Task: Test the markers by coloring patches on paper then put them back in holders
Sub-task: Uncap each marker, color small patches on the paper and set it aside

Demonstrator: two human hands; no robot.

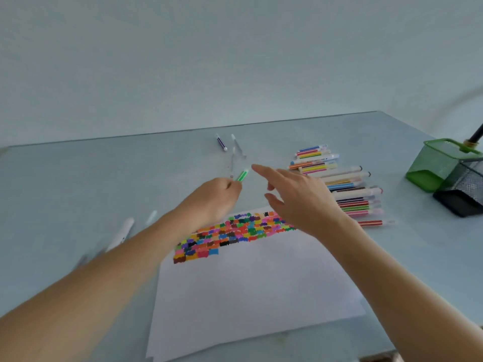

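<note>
Left hand (218,195) fingers clench a green marker (242,175) above the counter (78,192), just beyond the paper (248,283); right hand (295,198) fingers spread, released, near the marker pile (345,186) to its right

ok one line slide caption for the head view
Left hand grips a green marker above the patch-covered white paper sheet; open right hand reaches forward.

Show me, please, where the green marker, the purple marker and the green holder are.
green marker (242,175): head view, on its green barrel.
purple marker (221,142): head view, mid barrel.
green holder (436,163): head view, on its mesh wall.
</note>
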